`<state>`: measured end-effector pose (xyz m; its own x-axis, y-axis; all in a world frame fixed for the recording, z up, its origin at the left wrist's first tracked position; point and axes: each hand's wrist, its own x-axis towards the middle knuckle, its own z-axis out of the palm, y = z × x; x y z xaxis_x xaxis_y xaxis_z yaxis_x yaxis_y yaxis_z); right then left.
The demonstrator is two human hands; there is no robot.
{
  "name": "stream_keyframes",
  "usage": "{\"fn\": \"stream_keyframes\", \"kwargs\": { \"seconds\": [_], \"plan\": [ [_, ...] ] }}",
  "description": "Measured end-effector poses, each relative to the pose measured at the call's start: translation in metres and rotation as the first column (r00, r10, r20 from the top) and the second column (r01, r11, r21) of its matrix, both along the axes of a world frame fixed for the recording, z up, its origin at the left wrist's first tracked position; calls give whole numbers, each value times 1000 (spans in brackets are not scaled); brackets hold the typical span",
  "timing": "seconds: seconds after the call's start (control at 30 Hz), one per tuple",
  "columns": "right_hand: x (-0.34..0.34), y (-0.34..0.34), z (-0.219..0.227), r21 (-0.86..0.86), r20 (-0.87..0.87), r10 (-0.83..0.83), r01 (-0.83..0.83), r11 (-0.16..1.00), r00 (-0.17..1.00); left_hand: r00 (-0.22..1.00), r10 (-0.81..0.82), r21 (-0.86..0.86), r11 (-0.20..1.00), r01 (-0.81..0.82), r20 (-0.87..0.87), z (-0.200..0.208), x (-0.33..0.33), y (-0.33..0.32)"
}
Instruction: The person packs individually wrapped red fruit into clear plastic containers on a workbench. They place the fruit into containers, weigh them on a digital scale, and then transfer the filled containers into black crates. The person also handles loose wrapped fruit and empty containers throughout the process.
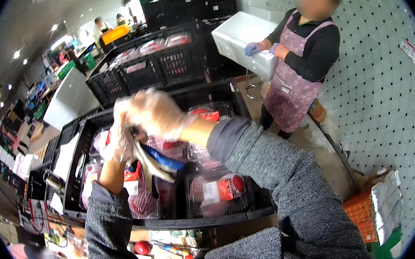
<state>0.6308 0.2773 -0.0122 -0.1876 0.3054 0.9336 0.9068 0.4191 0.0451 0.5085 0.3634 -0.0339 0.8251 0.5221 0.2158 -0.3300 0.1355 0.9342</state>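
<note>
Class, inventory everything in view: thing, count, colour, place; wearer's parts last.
Near crate: one, black, centre
Clear packs: several, pink and red, in it
Far crate: one, black, beyond
Stacked crates: several, dark, top
Coworker: one, purple apron, upper right
Tilted foam box: one, white, before coworker
Wall: one, pale, dotted, right
Low crate: one, orange, lower right
Round things: several, red, lower left
Bundle: one, white and blue, centre
Left hand: one, clear-gloved, above bundle
Right hand: one, clear-gloved, beside it
Sleeves: two, grey, below

Black plastic crate (232, 218), open-topped: clear clamshell packs (197, 187) in rows, red-and-white labels (218, 191), pink-netted round red fruit (237, 181) inside, possibly apples; far rows partly hidden.
</note>
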Motion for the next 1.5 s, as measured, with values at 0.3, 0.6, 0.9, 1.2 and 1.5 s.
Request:
{"fn": "stream_keyframes", "kwargs": {
  "seconds": [0.3,0.6,0.9,1.2,1.5],
  "plan": [
    [-20,-1,-3,-147,171,-4,30,989,985,993,-59,-47,997,64,98,-29,-14,46],
    [11,3,-4,-417,-270,-109,-13,909,957,933,358,492,819,-296,-36,-15,5,45],
    [-12,-12,17,-173,-274,99,-151,973,957,903,401,589,771,-241,-155,-1,8,19],
    [-24,-6,-3,-605,-210,-171,9,796,963,881,467,472,794,-382,-71,-4,15,21],
    [20,11,-10,-431,-902,-174,-816,384,395,981,188,786,597,-159,55,15,5,-23]
  ]
}}
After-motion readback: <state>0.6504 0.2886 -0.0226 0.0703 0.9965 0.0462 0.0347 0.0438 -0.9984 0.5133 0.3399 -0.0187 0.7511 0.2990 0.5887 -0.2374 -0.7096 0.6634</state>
